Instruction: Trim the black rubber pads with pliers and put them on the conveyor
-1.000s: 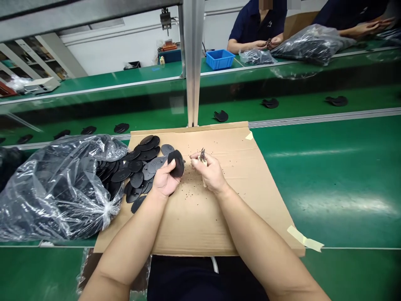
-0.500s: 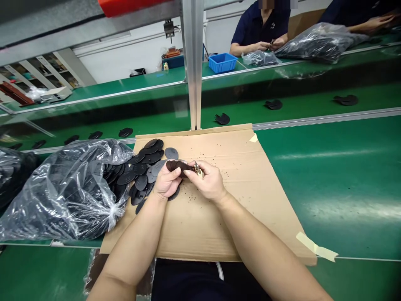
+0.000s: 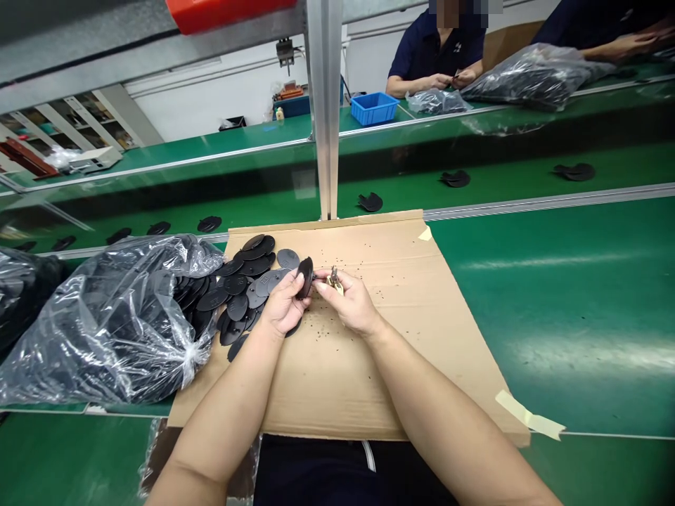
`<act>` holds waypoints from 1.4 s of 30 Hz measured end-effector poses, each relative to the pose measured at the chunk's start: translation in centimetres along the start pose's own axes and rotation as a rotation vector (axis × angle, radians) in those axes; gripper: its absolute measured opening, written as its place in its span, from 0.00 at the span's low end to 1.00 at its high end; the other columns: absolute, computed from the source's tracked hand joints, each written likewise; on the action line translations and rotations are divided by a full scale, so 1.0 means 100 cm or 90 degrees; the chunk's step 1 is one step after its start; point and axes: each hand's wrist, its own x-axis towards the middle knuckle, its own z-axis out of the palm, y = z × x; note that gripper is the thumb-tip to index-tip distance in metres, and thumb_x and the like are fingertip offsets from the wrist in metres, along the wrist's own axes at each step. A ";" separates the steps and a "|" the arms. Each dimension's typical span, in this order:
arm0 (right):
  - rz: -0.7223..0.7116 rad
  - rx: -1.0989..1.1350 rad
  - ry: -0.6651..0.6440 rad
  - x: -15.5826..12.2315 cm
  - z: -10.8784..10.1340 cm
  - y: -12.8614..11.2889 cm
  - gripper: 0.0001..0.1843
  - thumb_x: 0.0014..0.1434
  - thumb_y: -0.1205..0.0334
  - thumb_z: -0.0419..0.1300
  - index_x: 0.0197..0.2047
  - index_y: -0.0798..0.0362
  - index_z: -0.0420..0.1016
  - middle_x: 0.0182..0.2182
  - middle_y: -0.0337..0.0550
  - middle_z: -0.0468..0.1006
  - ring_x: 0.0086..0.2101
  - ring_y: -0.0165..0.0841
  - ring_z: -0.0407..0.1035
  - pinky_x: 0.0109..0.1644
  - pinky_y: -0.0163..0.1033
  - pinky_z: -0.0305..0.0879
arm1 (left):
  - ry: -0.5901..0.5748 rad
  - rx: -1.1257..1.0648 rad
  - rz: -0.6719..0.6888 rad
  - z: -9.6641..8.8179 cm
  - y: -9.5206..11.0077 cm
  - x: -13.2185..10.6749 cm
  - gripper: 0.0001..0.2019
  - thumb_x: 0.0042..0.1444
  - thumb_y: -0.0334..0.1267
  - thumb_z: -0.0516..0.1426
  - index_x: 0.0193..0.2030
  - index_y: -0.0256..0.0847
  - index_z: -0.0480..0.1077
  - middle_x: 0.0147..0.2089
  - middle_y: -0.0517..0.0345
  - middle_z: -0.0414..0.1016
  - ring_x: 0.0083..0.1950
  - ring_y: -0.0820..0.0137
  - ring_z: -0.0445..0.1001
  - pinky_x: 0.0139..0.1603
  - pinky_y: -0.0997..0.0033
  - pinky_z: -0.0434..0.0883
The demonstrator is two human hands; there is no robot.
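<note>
Between the thumb and fingers of my left hand (image 3: pixel 283 306) a round black plastic disc (image 3: pixel 304 277) is held, tilted almost on edge. My right hand (image 3: pixel 354 303) is closed around small cutting pliers (image 3: pixel 334 278) with pale yellow handles, their jaws pointing up. Its fingertips reach close to the disc's right side; whether they touch it I cannot tell. A pile of black discs (image 3: pixel 235 283) lies left of my left hand on a cardboard sheet (image 3: pixel 337 393). Tiny dark scraps are scattered over the cardboard beneath and beyond my hands.
A clear plastic bag (image 3: pixel 116 323) full of black discs stands at the left. Behind a metal post (image 3: pixel 328 112), black pieces lie spaced along a green belt (image 3: pixel 406 190). Across it are a blue bin (image 3: pixel 374 109) and a co-worker (image 3: pixel 437 56). Tape (image 3: pixel 530 416) fixes the cardboard's corner.
The disc in my left hand has turned from a blurred, flatter pose to nearly edge-on. The pliers now point more upright. Pieces on the belt's right side have shifted slightly left.
</note>
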 end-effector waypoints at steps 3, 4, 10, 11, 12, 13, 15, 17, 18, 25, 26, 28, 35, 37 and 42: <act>-0.138 -0.154 0.005 -0.002 0.000 -0.006 0.10 0.60 0.60 0.58 0.43 0.53 0.75 0.38 0.45 0.78 0.39 0.35 0.72 0.48 0.43 0.69 | -0.011 -0.037 -0.095 -0.001 0.004 -0.001 0.11 0.51 0.30 0.63 0.42 0.35 0.70 0.32 0.58 0.72 0.23 0.81 0.67 0.20 0.86 0.64; -0.178 -0.199 0.012 -0.002 0.000 -0.007 0.08 0.60 0.62 0.57 0.43 0.53 0.75 0.37 0.45 0.77 0.39 0.35 0.72 0.48 0.43 0.68 | -0.014 -0.046 -0.110 -0.001 0.004 -0.002 0.12 0.51 0.30 0.63 0.43 0.35 0.70 0.32 0.58 0.72 0.23 0.81 0.67 0.19 0.86 0.64; -0.279 -0.320 0.010 -0.002 -0.001 -0.007 0.07 0.62 0.63 0.55 0.42 0.52 0.73 0.35 0.45 0.77 0.38 0.36 0.71 0.46 0.43 0.69 | -0.049 -0.056 -0.122 0.000 0.000 -0.006 0.16 0.50 0.39 0.65 0.44 0.38 0.69 0.30 0.60 0.70 0.25 0.78 0.68 0.18 0.85 0.63; -0.289 -0.333 0.004 -0.002 -0.002 -0.006 0.08 0.62 0.63 0.55 0.42 0.52 0.73 0.35 0.46 0.77 0.38 0.36 0.71 0.46 0.43 0.69 | -0.057 -0.052 -0.122 0.000 -0.001 -0.007 0.17 0.50 0.40 0.66 0.44 0.37 0.69 0.30 0.60 0.69 0.25 0.78 0.68 0.17 0.85 0.62; -0.300 -0.345 0.000 -0.002 -0.002 -0.006 0.08 0.63 0.63 0.54 0.43 0.52 0.73 0.36 0.46 0.77 0.38 0.36 0.71 0.46 0.44 0.69 | -0.063 -0.049 -0.122 0.000 -0.001 -0.007 0.18 0.49 0.42 0.66 0.43 0.37 0.69 0.30 0.60 0.69 0.24 0.79 0.67 0.17 0.85 0.62; -0.310 -0.356 -0.005 -0.003 -0.003 -0.006 0.08 0.63 0.63 0.54 0.43 0.53 0.73 0.36 0.47 0.77 0.38 0.36 0.71 0.46 0.44 0.69 | -0.065 -0.046 -0.124 -0.001 -0.002 -0.008 0.18 0.48 0.42 0.67 0.42 0.37 0.69 0.29 0.60 0.69 0.24 0.79 0.66 0.17 0.85 0.61; -0.319 -0.377 -0.008 -0.003 -0.003 -0.006 0.09 0.64 0.63 0.52 0.42 0.53 0.73 0.35 0.48 0.77 0.38 0.37 0.71 0.46 0.44 0.69 | -0.069 -0.040 -0.129 -0.001 -0.002 -0.008 0.20 0.46 0.44 0.68 0.41 0.36 0.70 0.30 0.60 0.68 0.24 0.80 0.65 0.16 0.86 0.60; -0.302 -0.391 -0.002 -0.003 -0.002 -0.006 0.10 0.64 0.63 0.51 0.41 0.53 0.74 0.35 0.48 0.77 0.38 0.38 0.70 0.46 0.45 0.69 | -0.073 -0.036 -0.125 -0.001 -0.003 -0.008 0.20 0.45 0.45 0.68 0.40 0.36 0.70 0.31 0.60 0.69 0.24 0.80 0.65 0.16 0.86 0.60; -0.285 -0.390 0.001 -0.003 -0.001 -0.006 0.11 0.64 0.62 0.52 0.41 0.52 0.74 0.35 0.48 0.77 0.39 0.38 0.71 0.47 0.46 0.68 | -0.073 -0.035 -0.121 -0.001 -0.004 -0.008 0.20 0.45 0.45 0.68 0.39 0.36 0.70 0.31 0.60 0.69 0.24 0.80 0.65 0.16 0.85 0.60; -0.119 -0.185 0.107 -0.004 0.006 -0.001 0.12 0.62 0.54 0.57 0.42 0.51 0.75 0.37 0.46 0.77 0.37 0.36 0.71 0.45 0.43 0.69 | -0.007 -0.035 -0.002 0.006 -0.007 -0.006 0.15 0.47 0.35 0.67 0.41 0.37 0.72 0.35 0.59 0.73 0.30 0.79 0.69 0.30 0.80 0.70; -0.090 -0.148 0.161 -0.004 0.006 0.003 0.13 0.61 0.53 0.57 0.43 0.52 0.75 0.37 0.46 0.77 0.36 0.35 0.71 0.44 0.42 0.69 | 0.011 -0.028 0.030 0.007 -0.006 -0.005 0.15 0.46 0.33 0.67 0.41 0.37 0.72 0.37 0.57 0.74 0.33 0.78 0.71 0.35 0.79 0.71; -0.032 -0.089 0.283 -0.002 0.002 0.013 0.16 0.61 0.51 0.58 0.44 0.54 0.74 0.35 0.45 0.76 0.34 0.34 0.71 0.42 0.40 0.69 | 0.070 -0.001 0.095 0.009 -0.001 0.000 0.18 0.42 0.30 0.67 0.42 0.36 0.72 0.41 0.55 0.76 0.39 0.74 0.74 0.44 0.73 0.72; 0.008 -0.082 0.415 0.007 -0.009 0.027 0.16 0.59 0.51 0.59 0.42 0.56 0.74 0.34 0.45 0.77 0.35 0.34 0.71 0.44 0.40 0.68 | 0.309 0.449 0.451 -0.007 0.068 0.083 0.15 0.45 0.30 0.62 0.42 0.37 0.73 0.43 0.52 0.75 0.46 0.65 0.73 0.55 0.61 0.68; 0.004 -0.106 0.400 0.008 -0.008 0.024 0.15 0.59 0.52 0.59 0.42 0.56 0.73 0.34 0.45 0.77 0.35 0.34 0.71 0.45 0.40 0.68 | 0.356 0.697 0.524 -0.009 0.090 0.114 0.13 0.48 0.29 0.59 0.43 0.37 0.73 0.47 0.49 0.73 0.52 0.61 0.69 0.60 0.58 0.63; 0.005 -0.115 0.416 0.008 -0.006 0.024 0.15 0.60 0.52 0.58 0.42 0.55 0.73 0.35 0.47 0.76 0.36 0.35 0.71 0.45 0.40 0.68 | 0.156 0.938 0.548 0.017 0.080 0.146 0.15 0.45 0.27 0.60 0.43 0.38 0.73 0.49 0.44 0.70 0.57 0.53 0.64 0.63 0.51 0.57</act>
